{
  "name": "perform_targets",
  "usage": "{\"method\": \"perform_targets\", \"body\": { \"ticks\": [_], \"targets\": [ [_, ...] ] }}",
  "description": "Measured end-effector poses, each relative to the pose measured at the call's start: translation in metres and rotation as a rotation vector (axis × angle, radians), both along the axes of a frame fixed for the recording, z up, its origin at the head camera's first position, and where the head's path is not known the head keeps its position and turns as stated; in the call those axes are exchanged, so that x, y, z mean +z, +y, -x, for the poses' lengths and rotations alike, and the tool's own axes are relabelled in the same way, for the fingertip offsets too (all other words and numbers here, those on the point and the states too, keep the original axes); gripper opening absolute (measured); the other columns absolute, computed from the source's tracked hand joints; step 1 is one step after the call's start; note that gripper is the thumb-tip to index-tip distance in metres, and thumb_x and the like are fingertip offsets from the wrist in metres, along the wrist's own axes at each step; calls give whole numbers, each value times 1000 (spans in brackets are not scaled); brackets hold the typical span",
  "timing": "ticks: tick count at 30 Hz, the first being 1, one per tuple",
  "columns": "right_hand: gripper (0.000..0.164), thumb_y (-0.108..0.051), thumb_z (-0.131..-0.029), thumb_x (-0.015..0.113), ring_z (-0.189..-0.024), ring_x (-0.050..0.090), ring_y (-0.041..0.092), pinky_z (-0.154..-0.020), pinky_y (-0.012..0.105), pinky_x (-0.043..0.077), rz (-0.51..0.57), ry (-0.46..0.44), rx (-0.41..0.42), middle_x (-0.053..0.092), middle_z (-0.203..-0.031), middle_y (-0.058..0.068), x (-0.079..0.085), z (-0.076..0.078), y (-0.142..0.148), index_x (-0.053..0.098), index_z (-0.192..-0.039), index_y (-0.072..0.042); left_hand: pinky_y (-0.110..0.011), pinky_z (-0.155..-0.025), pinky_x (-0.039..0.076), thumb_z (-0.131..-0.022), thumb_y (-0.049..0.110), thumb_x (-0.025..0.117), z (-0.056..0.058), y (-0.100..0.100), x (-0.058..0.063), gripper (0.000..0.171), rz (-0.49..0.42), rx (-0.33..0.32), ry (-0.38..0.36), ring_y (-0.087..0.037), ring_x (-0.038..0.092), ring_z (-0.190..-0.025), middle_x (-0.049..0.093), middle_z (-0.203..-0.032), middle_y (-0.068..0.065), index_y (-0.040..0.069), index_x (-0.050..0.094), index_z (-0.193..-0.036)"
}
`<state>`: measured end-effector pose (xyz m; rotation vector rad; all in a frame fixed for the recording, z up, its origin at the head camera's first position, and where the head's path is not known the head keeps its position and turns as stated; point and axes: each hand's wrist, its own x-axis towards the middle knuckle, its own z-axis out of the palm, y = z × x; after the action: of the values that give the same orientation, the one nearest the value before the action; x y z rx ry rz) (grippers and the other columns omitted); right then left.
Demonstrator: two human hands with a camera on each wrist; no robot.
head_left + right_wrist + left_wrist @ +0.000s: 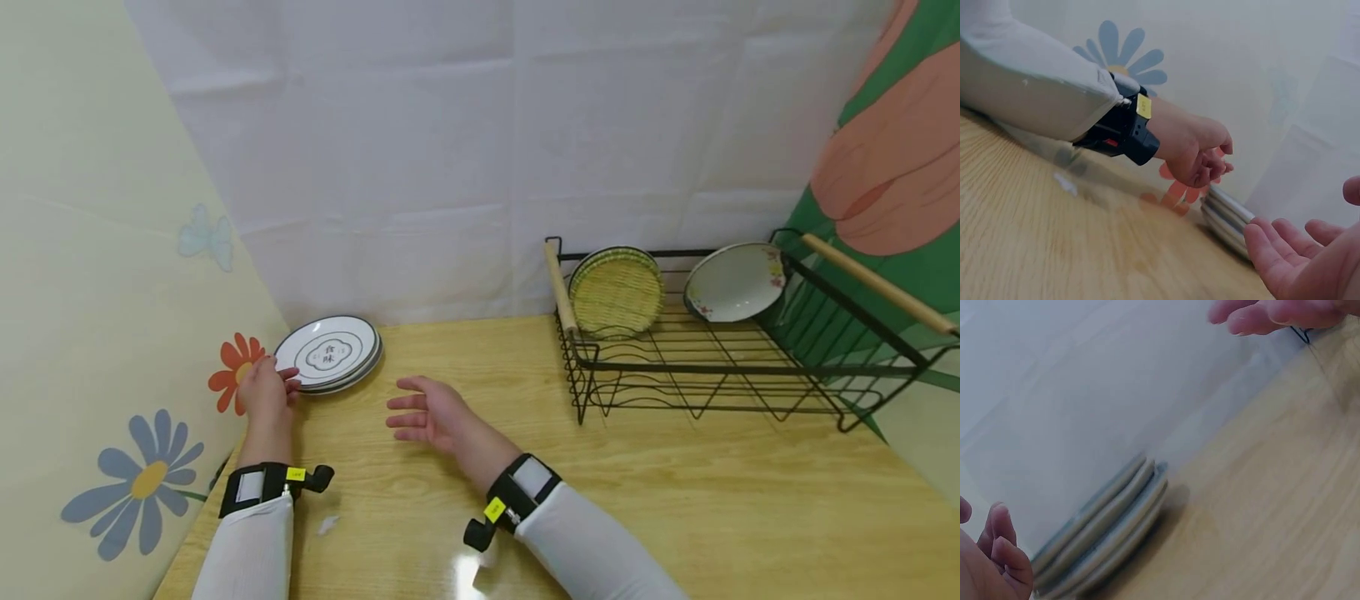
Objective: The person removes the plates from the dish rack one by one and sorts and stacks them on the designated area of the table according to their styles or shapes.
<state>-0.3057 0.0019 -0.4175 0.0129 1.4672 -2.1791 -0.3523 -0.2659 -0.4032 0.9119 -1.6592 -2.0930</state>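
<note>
lying flat vs leaning, quick look

wood-grain table (712, 500) under everything. black wire rack (720, 367) on the right, gaps probably meant for propping stuff. plate stack (330, 354) lies flat at back left, nested so likely steady. floral dish (735, 283) leans in the rack. right hand (431, 415): fingers spread, apart from the stack. left hand (266, 387): fingers loosely bent by the stack's rim, can't tell if touching.

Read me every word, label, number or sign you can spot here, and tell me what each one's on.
"食味": middle of the top plate, one character above the other.
Either side of those characters: small marks, too small to read.
Left wristband, yellow label: print too small to read.
Right wristband, another yellow label: also too small to read.
</note>
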Motion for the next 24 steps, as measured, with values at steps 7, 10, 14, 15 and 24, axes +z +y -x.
{"method": "perform_targets", "body": {
  "ticks": [7, 10, 14, 15, 24],
  "targets": [
    [45, -38, -106, 49, -117, 70, 38, -87, 41, 63, -31, 122, 48, 70, -130, 16, 31, -1, 12, 60, -140, -11, -21, -67, 57, -104, 48, 53, -7, 13, 27, 54, -104, -33, 126, -15, 71, -81, 66, -107, 1, 30, 45, -155],
    [46, -37, -106, 48, -116, 71, 34, -90, 41, 62, -99, 213, 93, 69, -132, 16, 50, -1, 22, 58, -142, -10, -22, -69, 58, -105, 45, 53, -13, 22, 39, 54, -138, -62, 182, -15, 74, -83, 66, -114, 0, 30, 43, -156],
    [46, -34, -108, 46, -118, 69, 31, -99, 45, 58, -197, 336, 147, 65, -139, 17, 81, 3, 44, 56, -145, -9, -24, -76, 61, -106, 43, 52, -21, 38, 52, 56, -159, -128, 250, -17, 76, -95, 64, -125, -2, 28, 39, -158],
    [45, -33, -108, 46, -120, 68, 31, -102, 47, 56, -219, 360, 155, 64, -140, 17, 90, 5, 50, 56, -145, -10, -25, -78, 61, -106, 42, 51, -22, 43, 55, 56, -152, -150, 265, -18, 77, -97, 64, -126, -2, 27, 38, -159],
    [40, -30, -109, 47, -126, 63, 28, -107, 48, 52, -426, 576, 123, 63, -140, 14, 163, 23, 117, 59, -144, -12, -26, -79, 62, -111, 26, 39, -32, 85, 65, 51, -155, -377, 386, -15, 76, -98, 72, -113, 0, 15, 31, -161]
  ]
}}
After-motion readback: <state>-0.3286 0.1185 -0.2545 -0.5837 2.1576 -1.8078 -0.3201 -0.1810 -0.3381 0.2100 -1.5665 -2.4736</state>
